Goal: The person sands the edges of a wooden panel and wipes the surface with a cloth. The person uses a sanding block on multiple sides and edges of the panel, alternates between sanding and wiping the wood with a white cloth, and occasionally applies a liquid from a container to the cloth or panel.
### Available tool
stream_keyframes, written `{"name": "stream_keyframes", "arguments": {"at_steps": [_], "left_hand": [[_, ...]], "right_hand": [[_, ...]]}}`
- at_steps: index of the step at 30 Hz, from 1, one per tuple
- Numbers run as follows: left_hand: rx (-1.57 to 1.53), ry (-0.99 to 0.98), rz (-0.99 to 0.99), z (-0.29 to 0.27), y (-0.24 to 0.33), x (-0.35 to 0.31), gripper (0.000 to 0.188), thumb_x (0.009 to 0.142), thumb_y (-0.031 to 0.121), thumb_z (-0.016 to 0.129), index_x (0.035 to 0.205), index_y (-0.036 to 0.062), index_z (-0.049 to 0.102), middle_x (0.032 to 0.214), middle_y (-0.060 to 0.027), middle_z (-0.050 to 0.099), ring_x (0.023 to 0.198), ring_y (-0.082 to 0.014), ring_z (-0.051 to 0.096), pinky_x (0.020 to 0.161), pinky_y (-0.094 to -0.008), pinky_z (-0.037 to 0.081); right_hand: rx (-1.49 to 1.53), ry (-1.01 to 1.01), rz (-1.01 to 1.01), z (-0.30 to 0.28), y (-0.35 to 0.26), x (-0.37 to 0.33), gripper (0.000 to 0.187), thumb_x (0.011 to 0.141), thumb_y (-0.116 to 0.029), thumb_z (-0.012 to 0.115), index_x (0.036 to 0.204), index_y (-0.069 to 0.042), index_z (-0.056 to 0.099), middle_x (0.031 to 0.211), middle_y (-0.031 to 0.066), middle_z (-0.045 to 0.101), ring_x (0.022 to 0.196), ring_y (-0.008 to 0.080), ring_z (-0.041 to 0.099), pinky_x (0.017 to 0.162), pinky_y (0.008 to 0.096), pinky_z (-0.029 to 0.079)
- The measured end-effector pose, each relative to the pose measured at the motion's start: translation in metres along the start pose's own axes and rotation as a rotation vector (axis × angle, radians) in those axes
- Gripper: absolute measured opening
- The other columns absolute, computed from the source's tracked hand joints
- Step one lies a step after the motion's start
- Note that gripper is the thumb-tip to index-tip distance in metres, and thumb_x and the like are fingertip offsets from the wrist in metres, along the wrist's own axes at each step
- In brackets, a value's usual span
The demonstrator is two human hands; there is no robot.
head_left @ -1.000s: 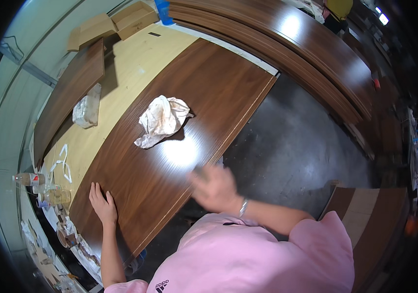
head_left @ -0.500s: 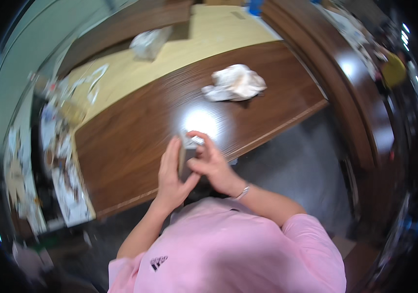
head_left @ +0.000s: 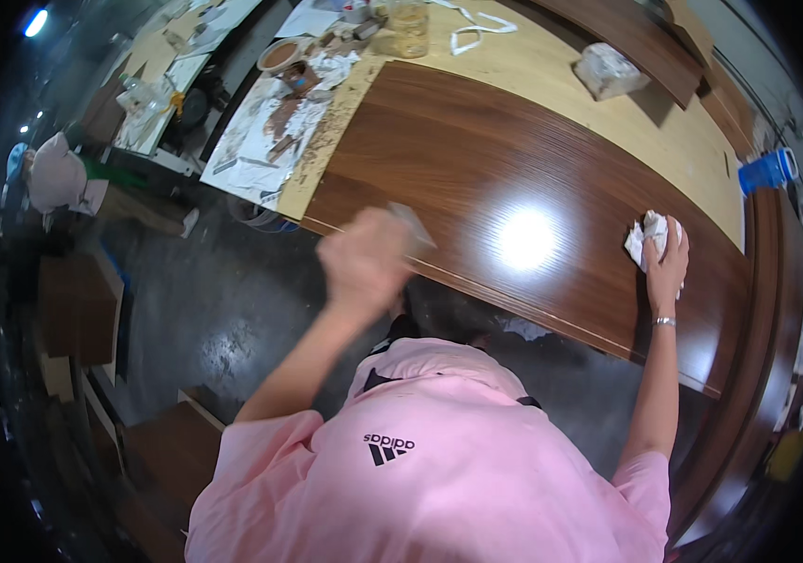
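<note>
A glossy brown wood-grain board [head_left: 458,169] lies in front of me. My left hand [head_left: 366,261], smeared by motion, is closed above the board's near left edge. From its fingers sticks a thin flat grey piece [head_left: 412,226], like a scraper blade; blur hides its exact kind. Over at the right end of the board, my right hand [head_left: 668,265] is closed on a crumpled white cloth [head_left: 649,235], which rests on the surface.
Left of the board, a littered worktop holds a round tub [head_left: 281,56] of brown paste and a clear jar [head_left: 408,33]. A plastic-wrapped bundle [head_left: 610,71] and a blue bottle [head_left: 769,171] stand beyond. Another person [head_left: 59,178] is far left. Brown panels [head_left: 763,310] line the right.
My hands were together over the board; now they are wide apart. The right has taken hold of the cloth, and the left carries the flat piece. My view has turned leftward.
</note>
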State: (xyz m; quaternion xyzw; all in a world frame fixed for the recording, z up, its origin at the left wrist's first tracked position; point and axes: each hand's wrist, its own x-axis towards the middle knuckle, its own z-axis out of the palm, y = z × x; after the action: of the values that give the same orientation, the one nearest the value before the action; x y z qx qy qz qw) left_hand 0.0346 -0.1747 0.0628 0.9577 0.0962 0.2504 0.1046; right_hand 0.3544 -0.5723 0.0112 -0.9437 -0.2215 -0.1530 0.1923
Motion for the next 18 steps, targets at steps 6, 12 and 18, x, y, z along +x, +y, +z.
{"name": "stream_keyframes", "arguments": {"at_steps": [6, 12, 18], "left_hand": [[0.299, 0.171, -0.460, -0.015, -0.073, -0.051, 0.059, 0.082, 0.023, 0.067, 0.137, 0.0083, 0.050, 0.140, -0.0150, 0.049, 0.115, -0.0382, 0.049, 0.092, -0.0512, 0.035], [0.294, 0.159, -0.273, 0.005, -0.077, -0.067, 0.062, 0.079, 0.022, 0.068, 0.138, 0.0194, 0.052, 0.138, -0.0161, 0.049, 0.117, -0.0378, 0.049, 0.094, -0.0521, 0.038], [0.312, 0.179, -0.574, -0.004, -0.183, -0.018, 0.051, 0.090, 0.032, 0.067, 0.137, 0.0186, 0.056, 0.141, -0.0144, 0.049, 0.122, -0.0366, 0.047, 0.100, -0.0522, 0.035]], "right_hand": [[-0.122, 0.045, -0.047, 0.005, -0.043, -0.004, 0.056, 0.088, -0.026, 0.067, 0.140, -0.013, 0.050, 0.142, 0.0194, 0.047, 0.127, 0.0386, 0.049, 0.104, 0.0481, 0.040], [-0.160, 0.036, 0.026, 0.006, -0.039, -0.012, 0.060, 0.088, -0.029, 0.065, 0.144, -0.014, 0.047, 0.141, 0.0241, 0.046, 0.126, 0.0411, 0.048, 0.105, 0.0484, 0.040], [-0.118, 0.010, -0.127, 0.013, -0.125, -0.025, 0.060, 0.085, -0.021, 0.067, 0.141, -0.010, 0.047, 0.142, 0.0219, 0.045, 0.127, 0.0399, 0.047, 0.108, 0.0468, 0.037]]}}
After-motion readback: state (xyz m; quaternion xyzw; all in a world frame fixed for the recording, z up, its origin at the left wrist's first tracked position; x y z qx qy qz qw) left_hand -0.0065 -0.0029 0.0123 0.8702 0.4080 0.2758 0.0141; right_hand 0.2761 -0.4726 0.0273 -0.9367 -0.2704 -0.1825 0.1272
